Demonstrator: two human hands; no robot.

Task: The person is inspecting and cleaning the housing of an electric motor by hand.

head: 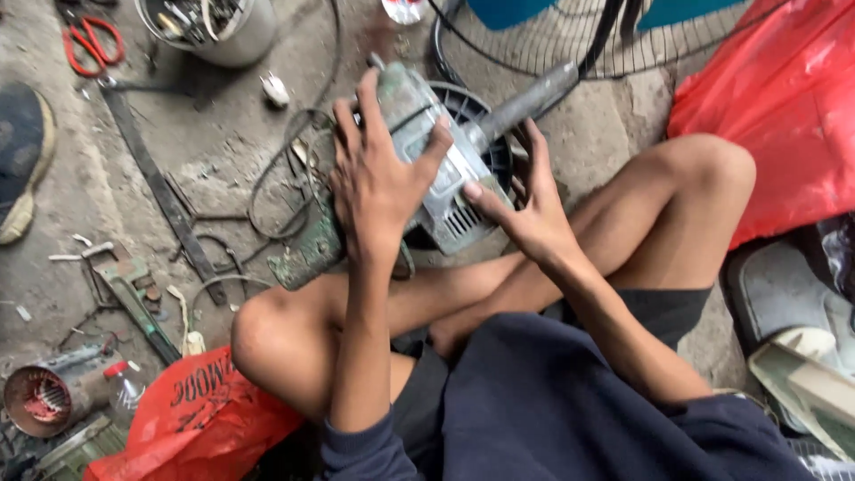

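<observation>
Rough, dirty concrete floor (205, 169) fills the scene, littered with scrap metal, and a person sits cross-legged on it with bare knees showing. At the upper centre of the frame, the left hand (378, 183) is spread over and clamped on a worn grey-green metal electric motor housing (419, 169), fingers wrapped across its top. The right hand (525, 209) is open, fingers apart, its thumb pressing the vented end of the housing while the other fingers reach behind it. A grey metal shaft (525, 102) sticks out of the housing toward the upper right, over a black wire fan guard (552, 44). The housing looks closed and whole, so the work appears to be at an early point, with no cover visibly removed; the far side is hidden, though. Red-handled scissors (89, 40) lie at the upper left beside a grey metal bucket of tools (223, 31). A red plastic bag (200, 414) sits at the lower left near a copper-wound motor stator (40, 401).
</observation>
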